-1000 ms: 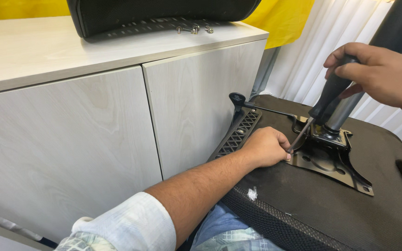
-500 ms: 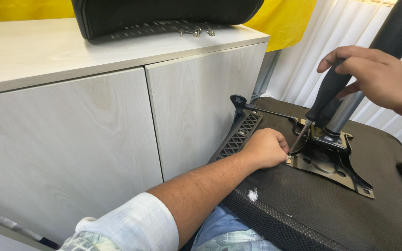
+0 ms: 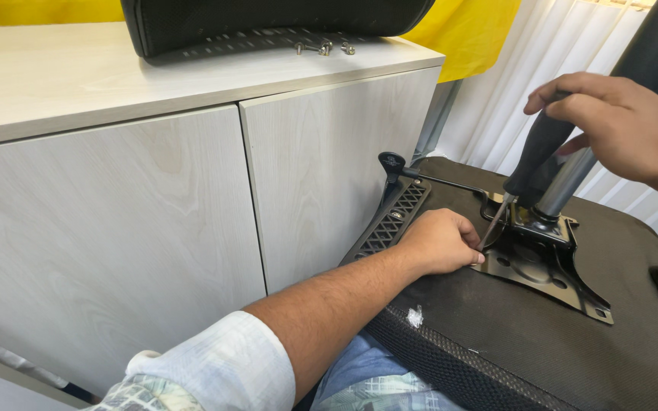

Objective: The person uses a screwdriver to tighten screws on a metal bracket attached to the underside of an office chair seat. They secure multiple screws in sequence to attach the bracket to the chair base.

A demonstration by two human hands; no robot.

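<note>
An upturned black chair seat [image 3: 527, 335] lies across my lap, with a black metal mounting plate [image 3: 544, 262] fixed on it. My left hand [image 3: 442, 240] rests on the seat at the plate's near left corner, fingers curled around the tip of a screwdriver. My right hand [image 3: 620, 125] grips the black handle of that screwdriver [image 3: 531, 164], whose metal shaft slants down to the plate's corner. A grey gas-lift column [image 3: 569, 181] rises from the plate's middle, just behind the screwdriver. A thin lever with a black knob [image 3: 391, 162] sticks out to the left.
A pale wood cabinet [image 3: 192, 198] with two doors stands close on the left. On its top lie a black chair back [image 3: 268, 19] and a few loose screws [image 3: 321, 48]. Yellow cloth [image 3: 470, 34] and white curtains [image 3: 496, 114] hang behind.
My right hand has shifted on the screwdriver handle, turning it slightly. My left hand stays at the plate's corner.
</note>
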